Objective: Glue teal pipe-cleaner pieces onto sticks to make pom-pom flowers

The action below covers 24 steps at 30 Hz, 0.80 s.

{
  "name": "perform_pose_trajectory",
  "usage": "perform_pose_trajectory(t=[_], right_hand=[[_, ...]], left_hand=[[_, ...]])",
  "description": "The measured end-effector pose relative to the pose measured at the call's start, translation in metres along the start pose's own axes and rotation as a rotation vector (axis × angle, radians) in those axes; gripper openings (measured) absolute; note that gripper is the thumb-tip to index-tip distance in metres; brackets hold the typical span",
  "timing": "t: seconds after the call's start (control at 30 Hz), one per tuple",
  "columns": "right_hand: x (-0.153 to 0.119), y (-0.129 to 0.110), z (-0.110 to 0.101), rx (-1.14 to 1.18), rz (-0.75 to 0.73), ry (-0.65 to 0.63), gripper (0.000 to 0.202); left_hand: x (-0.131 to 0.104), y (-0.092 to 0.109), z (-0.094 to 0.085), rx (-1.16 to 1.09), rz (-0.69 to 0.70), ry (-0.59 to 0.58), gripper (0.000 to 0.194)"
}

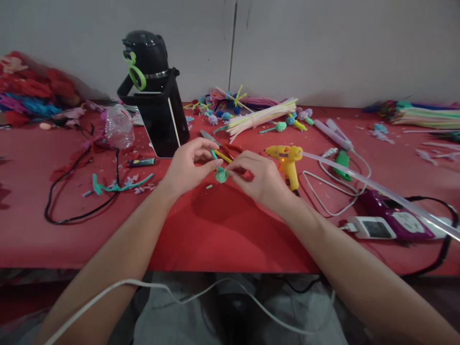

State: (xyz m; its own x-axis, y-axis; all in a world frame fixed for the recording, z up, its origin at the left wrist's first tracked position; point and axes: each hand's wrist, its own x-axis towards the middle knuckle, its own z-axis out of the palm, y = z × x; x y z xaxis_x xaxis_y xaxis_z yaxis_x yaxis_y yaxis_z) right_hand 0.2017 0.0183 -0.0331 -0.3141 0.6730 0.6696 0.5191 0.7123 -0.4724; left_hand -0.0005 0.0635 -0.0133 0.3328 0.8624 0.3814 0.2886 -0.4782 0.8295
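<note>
Above the middle of the red table (215,239), a small green pipe-cleaner flower (222,176) is held up between my two hands. My left hand (194,163) is closed, pinching its teal stem (214,154) between thumb and fingers. From the other side, my right hand (257,175) pinches the edge of the flower head between thumb and forefinger. Just beyond my hands lie red-handled scissors (234,149), partly hidden by my fingers. A yellow hot glue gun (287,160) with a long clear glue stick (381,189) rests right of my right hand.
A black flask (158,105) stands back left beside a clear plastic cup (119,127). Pale pipe cleaners (262,117) and finished fuzzy pieces lie at the back. A purple power strip (398,215), white cable (323,206) and lilac curling iron (332,134) occupy the right; a black cord (53,196) loops left.
</note>
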Motion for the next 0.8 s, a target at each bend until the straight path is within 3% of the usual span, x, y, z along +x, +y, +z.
perform_pose_trajectory(t=[0.8], right_hand=[[-0.0016, 0.0040, 0.0060, -0.177, -0.132, -0.025, 0.019]], left_hand=[[-0.0006, 0.0048, 0.0015, -0.027, -0.170, 0.123, 0.022]])
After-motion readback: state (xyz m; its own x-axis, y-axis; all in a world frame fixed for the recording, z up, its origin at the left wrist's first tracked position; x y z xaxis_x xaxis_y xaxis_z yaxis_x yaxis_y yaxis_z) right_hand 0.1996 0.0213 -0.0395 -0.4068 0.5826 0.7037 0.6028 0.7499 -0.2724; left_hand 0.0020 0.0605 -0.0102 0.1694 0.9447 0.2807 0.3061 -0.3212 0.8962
